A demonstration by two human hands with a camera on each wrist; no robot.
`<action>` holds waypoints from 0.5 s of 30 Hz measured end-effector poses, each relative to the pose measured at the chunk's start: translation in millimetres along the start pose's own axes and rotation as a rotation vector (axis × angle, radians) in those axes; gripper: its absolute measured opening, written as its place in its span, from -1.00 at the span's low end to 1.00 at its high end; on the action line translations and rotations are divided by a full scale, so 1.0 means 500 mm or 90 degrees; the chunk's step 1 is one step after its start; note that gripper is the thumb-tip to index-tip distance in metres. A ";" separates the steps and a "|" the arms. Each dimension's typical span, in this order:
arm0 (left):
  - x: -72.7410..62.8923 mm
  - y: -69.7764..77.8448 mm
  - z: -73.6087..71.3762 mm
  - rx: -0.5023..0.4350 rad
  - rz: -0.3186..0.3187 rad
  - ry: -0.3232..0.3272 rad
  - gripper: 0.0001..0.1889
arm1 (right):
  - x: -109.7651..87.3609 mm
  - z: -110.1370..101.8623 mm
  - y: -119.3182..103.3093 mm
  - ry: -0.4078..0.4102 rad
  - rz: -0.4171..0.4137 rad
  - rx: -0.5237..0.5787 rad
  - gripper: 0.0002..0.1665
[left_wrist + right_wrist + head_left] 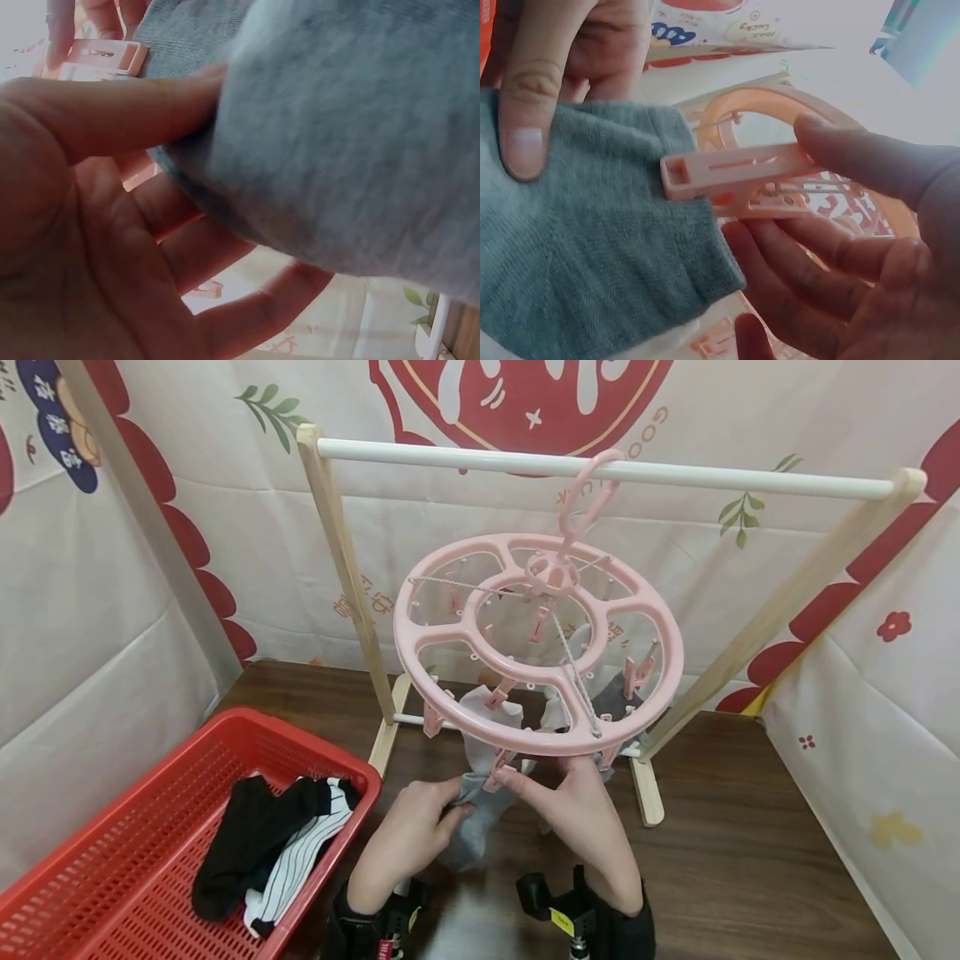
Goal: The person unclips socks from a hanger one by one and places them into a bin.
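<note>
Between my left hand's (408,835) thumb and fingers is a grey sock (607,240), pinched near its cuff. My right hand (577,806) holds a pink clothespin (735,166), thumb on one arm and fingers beneath the other. The clothespin's tip overlaps the edge of the sock's cuff. Above both hands hangs a round pink clip hanger (540,742), its hook over a white rod (465,458). Behind the hands, a pale sock (487,710) and a dark grey one (615,697) hang from the hanger, partly hidden by its ring.
Wooden legs (345,560) hold the rod up on a brown table (735,852). At the left stands a red basket (315,739) with black socks (232,843) and a white striped sock (296,860) in it. Printed cloth walls enclose the back and sides.
</note>
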State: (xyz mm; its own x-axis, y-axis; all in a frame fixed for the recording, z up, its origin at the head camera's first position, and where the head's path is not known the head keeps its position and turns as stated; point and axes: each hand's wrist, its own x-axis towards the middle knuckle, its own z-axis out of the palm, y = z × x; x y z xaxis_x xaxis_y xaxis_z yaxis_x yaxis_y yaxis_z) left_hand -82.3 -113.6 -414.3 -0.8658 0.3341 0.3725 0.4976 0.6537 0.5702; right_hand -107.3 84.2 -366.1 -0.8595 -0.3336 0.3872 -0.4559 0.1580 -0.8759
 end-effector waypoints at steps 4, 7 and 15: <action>-0.006 -0.001 -0.011 0.017 -0.008 0.017 -0.90 | 0.003 0.004 -0.001 0.018 -0.007 0.040 -0.57; -0.011 -0.003 -0.022 0.018 -0.014 0.018 -0.89 | 0.005 0.005 -0.002 0.031 -0.022 0.034 -0.56; -0.025 -0.014 -0.049 0.069 -0.054 0.036 -0.81 | 0.004 -0.002 -0.007 0.082 -0.010 0.084 -0.41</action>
State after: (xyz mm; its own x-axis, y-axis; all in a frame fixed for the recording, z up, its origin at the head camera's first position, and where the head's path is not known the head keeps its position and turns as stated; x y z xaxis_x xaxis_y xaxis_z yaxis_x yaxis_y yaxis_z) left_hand -73.5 -139.2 -405.1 -0.8989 0.2369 0.3686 0.4108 0.7482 0.5209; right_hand -107.7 84.0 -362.1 -0.8787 -0.2121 0.4277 -0.4428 0.0271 -0.8962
